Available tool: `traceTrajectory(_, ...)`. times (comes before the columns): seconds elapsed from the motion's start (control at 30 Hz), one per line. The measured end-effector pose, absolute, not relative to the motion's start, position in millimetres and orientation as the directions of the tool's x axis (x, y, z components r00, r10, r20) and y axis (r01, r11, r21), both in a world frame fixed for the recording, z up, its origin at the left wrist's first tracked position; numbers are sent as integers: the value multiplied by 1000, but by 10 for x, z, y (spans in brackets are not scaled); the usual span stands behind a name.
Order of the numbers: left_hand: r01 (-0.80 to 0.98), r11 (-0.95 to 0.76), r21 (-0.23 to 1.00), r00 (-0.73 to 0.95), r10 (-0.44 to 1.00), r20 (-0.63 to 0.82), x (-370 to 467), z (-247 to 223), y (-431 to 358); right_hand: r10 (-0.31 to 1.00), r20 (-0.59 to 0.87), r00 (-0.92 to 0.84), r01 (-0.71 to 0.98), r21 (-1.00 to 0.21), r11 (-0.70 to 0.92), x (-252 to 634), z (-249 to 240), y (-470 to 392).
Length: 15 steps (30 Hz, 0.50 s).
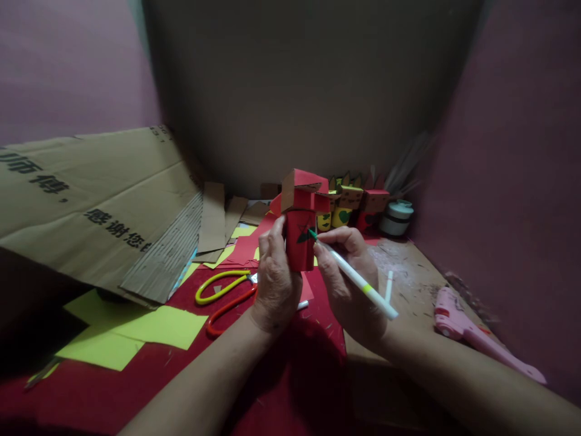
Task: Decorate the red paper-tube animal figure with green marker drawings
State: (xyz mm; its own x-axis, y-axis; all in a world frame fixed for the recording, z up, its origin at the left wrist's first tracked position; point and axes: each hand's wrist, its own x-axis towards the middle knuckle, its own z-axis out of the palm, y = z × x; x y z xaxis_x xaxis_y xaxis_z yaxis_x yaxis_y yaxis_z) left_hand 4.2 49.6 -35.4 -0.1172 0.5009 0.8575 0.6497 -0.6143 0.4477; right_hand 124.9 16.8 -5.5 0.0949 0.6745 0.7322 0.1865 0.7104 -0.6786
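My left hand (276,278) is closed around the side of a red paper figure (299,251), which has a tube body and a boxy head of cardboard and red paper. It is held upright above the table. A star outline, partly filled in dark green, shows on the tube's front. In my right hand (354,284) is a white marker (354,275) with a green tip and a yellow-green band. The tip touches the star, or is very close to it. Scissors (222,287) with one yellow and one red handle lie left of my left hand, their blades mostly hidden.
A large printed cardboard sheet (91,206) leans at left, above yellow paper sheets (158,324). Similar paper figures (347,209) stand at the back, beside a pale lidded pot (397,218). A pink glue gun (481,336) lies at right, near the wall.
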Motion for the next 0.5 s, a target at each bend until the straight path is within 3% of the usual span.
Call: traceTrajectory(0.5, 659, -608, 443, -128, 489, 863, 46, -360, 504, 684, 721, 111, 176, -692, 700, 1259, -20, 179)
